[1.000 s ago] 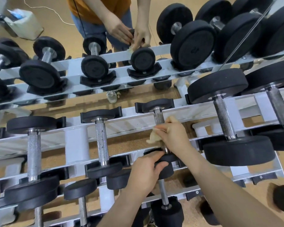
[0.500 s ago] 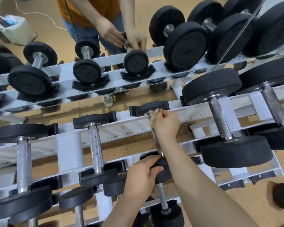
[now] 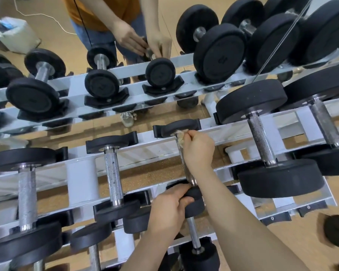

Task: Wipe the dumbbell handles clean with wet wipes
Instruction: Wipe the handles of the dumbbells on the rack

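A small dumbbell with a knurled steel handle (image 3: 185, 165) lies across the white rack's top tier, in the middle of the head view. My right hand (image 3: 199, 148) grips a crumpled, soiled wet wipe (image 3: 181, 134) around the far end of that handle, close to the far black head (image 3: 176, 127). My left hand (image 3: 169, 210) grips the dumbbell's near black head (image 3: 195, 202). Most of the wipe is hidden inside my fist.
More dumbbells lie on the white rack (image 3: 80, 173): small ones to the left (image 3: 113, 169), large ones to the right (image 3: 262, 141). A mirror behind shows the rack and a person in an orange top (image 3: 106, 10). A lower tier holds another dumbbell (image 3: 194, 237).
My right hand has slid the wipe along the handle, from its middle up to the far end. My left hand has stayed on the near head. The view has shifted slightly.
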A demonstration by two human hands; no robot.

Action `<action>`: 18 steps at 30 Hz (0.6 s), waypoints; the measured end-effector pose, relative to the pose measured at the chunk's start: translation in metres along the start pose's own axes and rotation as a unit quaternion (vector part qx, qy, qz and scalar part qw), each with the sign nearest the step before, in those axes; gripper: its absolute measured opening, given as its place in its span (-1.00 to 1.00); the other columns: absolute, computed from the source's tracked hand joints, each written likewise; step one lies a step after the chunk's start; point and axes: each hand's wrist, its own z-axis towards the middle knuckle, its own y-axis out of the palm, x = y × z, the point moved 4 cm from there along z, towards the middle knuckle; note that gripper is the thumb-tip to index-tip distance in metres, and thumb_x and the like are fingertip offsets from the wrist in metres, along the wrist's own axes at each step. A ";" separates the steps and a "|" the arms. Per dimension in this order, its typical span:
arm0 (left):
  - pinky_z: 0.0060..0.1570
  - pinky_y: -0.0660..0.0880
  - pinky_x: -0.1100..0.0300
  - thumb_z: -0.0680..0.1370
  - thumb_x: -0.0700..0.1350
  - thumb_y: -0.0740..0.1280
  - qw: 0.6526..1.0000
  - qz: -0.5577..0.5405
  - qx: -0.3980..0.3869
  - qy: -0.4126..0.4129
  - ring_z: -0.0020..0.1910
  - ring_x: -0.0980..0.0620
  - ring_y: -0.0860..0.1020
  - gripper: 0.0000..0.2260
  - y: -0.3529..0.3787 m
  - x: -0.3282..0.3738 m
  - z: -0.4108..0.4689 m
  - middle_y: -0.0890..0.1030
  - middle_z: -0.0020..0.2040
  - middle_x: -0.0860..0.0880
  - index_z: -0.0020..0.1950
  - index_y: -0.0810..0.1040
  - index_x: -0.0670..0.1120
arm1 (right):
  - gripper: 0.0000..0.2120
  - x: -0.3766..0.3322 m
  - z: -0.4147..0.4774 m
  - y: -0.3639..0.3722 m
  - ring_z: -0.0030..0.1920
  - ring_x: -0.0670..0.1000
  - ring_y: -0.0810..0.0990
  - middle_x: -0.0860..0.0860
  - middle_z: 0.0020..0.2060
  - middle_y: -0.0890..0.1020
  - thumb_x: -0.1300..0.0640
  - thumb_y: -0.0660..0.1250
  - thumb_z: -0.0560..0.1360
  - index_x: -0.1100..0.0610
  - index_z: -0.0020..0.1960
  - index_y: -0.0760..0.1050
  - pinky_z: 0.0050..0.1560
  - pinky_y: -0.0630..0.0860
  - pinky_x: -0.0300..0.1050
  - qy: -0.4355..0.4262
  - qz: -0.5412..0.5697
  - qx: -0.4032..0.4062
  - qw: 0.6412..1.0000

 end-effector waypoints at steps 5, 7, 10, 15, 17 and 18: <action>0.23 0.37 0.32 0.59 -0.12 0.30 0.999 0.028 -0.026 0.007 0.23 0.16 0.49 -0.64 -0.001 -0.002 -0.002 0.55 0.26 0.15 0.37 0.48 0.11 | -0.75 -0.006 -0.008 0.002 -0.22 0.10 0.56 0.04 -0.30 0.58 0.10 0.13 0.64 0.14 -0.03 0.56 -0.31 0.29 -0.16 -0.041 -0.095 -0.066 0.992; 0.23 0.39 0.29 0.56 -0.13 0.36 0.996 -0.034 -0.069 -0.045 0.22 0.18 0.51 -0.66 -0.008 -0.009 0.001 0.58 0.22 0.18 0.31 0.54 0.12 | -0.76 -0.004 -0.021 -0.002 -0.21 0.12 0.55 0.08 -0.22 0.62 0.13 0.14 0.62 0.09 0.22 0.49 -0.27 0.34 -0.13 -0.107 -0.159 -0.098 0.976; 0.17 0.44 0.26 0.54 -0.19 0.35 0.991 -0.108 0.022 -0.075 0.12 0.18 0.55 -0.73 -0.043 0.004 0.028 0.62 0.12 0.16 0.18 0.62 0.10 | -0.74 0.002 -0.034 -0.007 -0.22 0.13 0.53 0.05 -0.23 0.59 0.16 0.15 0.60 0.07 0.26 0.45 -0.24 0.32 -0.13 -0.143 -0.198 -0.116 0.963; -0.03 0.36 0.13 0.61 0.04 0.25 0.969 0.216 0.113 0.033 0.18 -0.05 0.44 -0.74 -0.084 0.063 0.117 0.51 0.22 -0.01 0.28 0.50 0.02 | -0.80 -0.004 -0.042 -0.008 -0.59 0.08 0.41 0.02 -0.57 0.49 0.34 0.51 0.26 0.17 -0.19 0.56 -0.46 0.16 -0.24 -0.159 -0.179 -0.068 0.969; -0.17 0.36 0.08 0.61 -0.01 0.28 0.926 0.376 0.021 0.036 0.06 -0.14 0.49 -0.79 -0.076 0.078 0.145 0.56 0.11 -0.10 0.18 0.52 -0.07 | -0.80 -0.003 -0.040 -0.009 -0.60 0.04 0.31 0.03 -0.59 0.48 0.35 0.53 0.23 0.18 -0.23 0.57 -0.47 0.15 -0.25 -0.164 -0.160 -0.050 0.972; -0.21 0.37 0.08 0.59 -0.06 0.31 0.900 0.434 -0.008 0.041 -0.04 -0.15 0.51 -0.83 -0.074 0.083 0.152 0.59 0.04 -0.12 0.13 0.55 -0.09 | -0.86 0.001 -0.040 -0.010 -0.55 0.05 0.37 0.06 -0.53 0.54 0.31 0.50 0.32 0.17 -0.16 0.61 -0.45 0.20 -0.23 -0.152 -0.139 -0.048 0.977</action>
